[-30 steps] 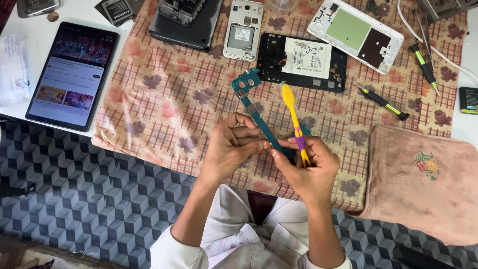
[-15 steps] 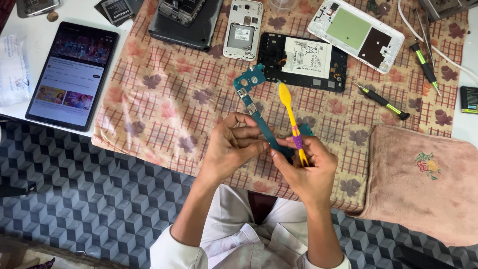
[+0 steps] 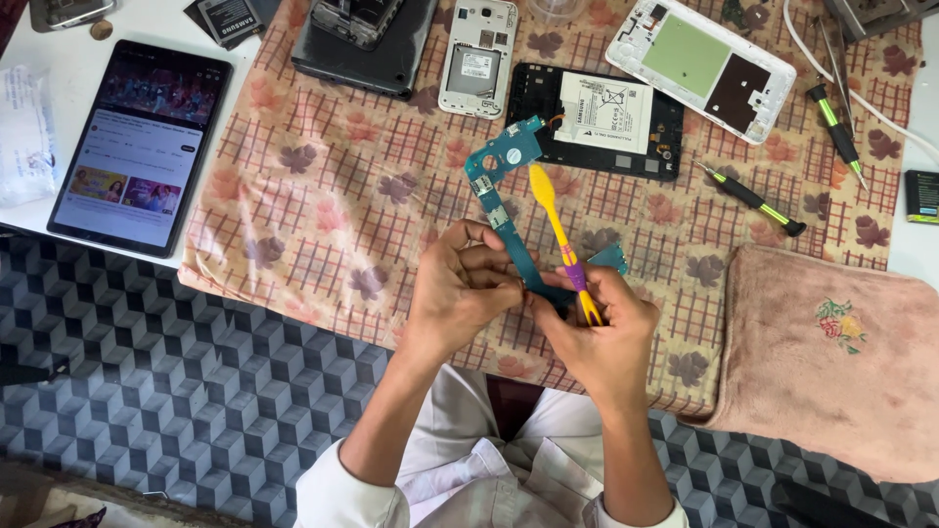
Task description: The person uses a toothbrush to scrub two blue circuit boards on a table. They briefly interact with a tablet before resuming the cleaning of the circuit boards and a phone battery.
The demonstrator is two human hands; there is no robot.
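Note:
My left hand [image 3: 465, 286] grips the lower stem of a long teal circuit board [image 3: 499, 186], whose wide end points up toward the opened black device with a white battery [image 3: 599, 119]. My right hand [image 3: 597, 328] holds a yellow and purple plastic pry tool [image 3: 558, 230] beside the board, its flat yellow tip upward and its forked end sticking out below the fingers. Both hands meet over the checked cloth [image 3: 323, 196] at the table's near edge.
A tablet with a lit screen [image 3: 137, 147] lies at the left. Along the back lie a white phone body [image 3: 477, 57], a dark device [image 3: 367, 39] and a white back frame [image 3: 699, 61]. Two green-handled screwdrivers [image 3: 753, 200] lie right; a pink towel [image 3: 831, 352] lies at the right.
The board's wide end has swung slightly up and right, closer to the opened black device. The pry tool has shifted a little with it. Both hands stay together.

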